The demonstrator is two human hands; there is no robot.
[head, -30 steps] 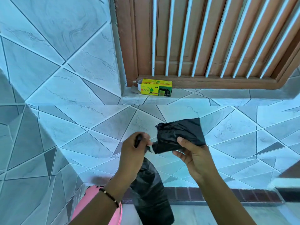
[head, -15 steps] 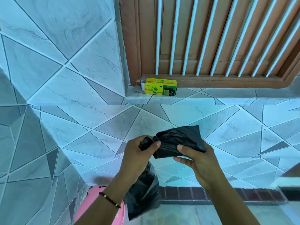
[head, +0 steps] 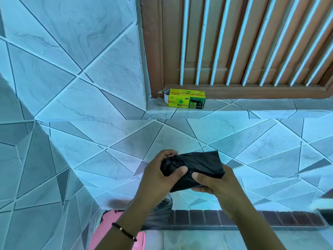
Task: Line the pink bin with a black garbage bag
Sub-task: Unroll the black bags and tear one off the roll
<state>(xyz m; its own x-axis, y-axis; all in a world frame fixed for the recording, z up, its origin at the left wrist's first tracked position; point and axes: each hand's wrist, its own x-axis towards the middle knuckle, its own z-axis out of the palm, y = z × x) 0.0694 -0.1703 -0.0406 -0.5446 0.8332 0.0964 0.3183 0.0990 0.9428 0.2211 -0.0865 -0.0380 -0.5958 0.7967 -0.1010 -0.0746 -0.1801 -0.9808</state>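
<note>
The garbage bag (head: 196,168) sits between both hands, left hand (head: 158,175) at its left end, right hand (head: 214,184) at its right and underneath. Below the left forearm lies the bin (head: 110,230) — in the wall corner. Higher up, the bin-liner box (head: 186,98) rests on the window ledge (head: 252,109), against the frame's left corner.

My arms bare to frame edge, no sleeves. Thin black beaded bracelet (head: 124,230) on my left wrist, few pale beads among black.
</note>
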